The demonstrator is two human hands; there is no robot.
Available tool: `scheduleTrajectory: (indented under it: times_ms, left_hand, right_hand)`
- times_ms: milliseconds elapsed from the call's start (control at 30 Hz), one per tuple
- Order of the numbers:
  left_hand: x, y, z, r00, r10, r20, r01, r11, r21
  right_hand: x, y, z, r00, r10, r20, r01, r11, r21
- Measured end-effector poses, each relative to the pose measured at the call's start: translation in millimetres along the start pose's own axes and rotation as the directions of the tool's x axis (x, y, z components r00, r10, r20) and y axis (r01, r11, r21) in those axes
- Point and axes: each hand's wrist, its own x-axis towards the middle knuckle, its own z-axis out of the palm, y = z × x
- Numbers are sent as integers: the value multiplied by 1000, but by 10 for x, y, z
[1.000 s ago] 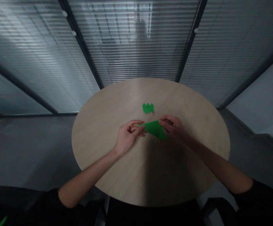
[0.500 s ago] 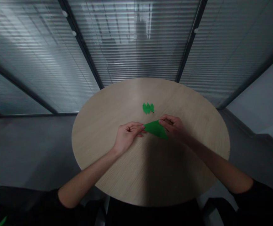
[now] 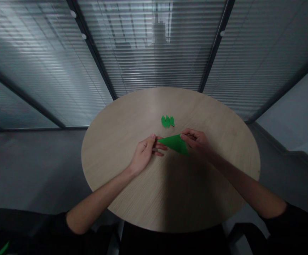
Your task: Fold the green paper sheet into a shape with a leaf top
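A green triangle of folded paper is held above the table, its narrow tip pointing left. My right hand pinches its upper right edge between thumb and fingers, covering part of that side. At the tip, my left hand has its thumb raised and its fingers spread behind and beneath the paper, so it is open and not gripping. Farther back lies a small cluster of green leaf-shaped pieces, side by side.
Both hands work over a round wooden table. Glass panels with blinds stand behind it, split by dark frames. A bit of green shows at the lower left beside a dark sleeve.
My left thumb has lifted off the paper's tip and the fingers have spread, showing more of the tip. My right hand keeps its pinch almost unmoved.
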Motion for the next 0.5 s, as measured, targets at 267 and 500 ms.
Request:
scheduleTrajectory:
  times_ms: [267,500]
  left_hand:
    - [9,-21,-26,998,-5,67,-3,993,120]
    - [10,15,-30,997,-63,44,56,989,134]
  right_hand:
    - [-10,22,-4,999,3,41,-3,1000,20]
    - [-7,-12,3,999,18,46,-19,1000,9]
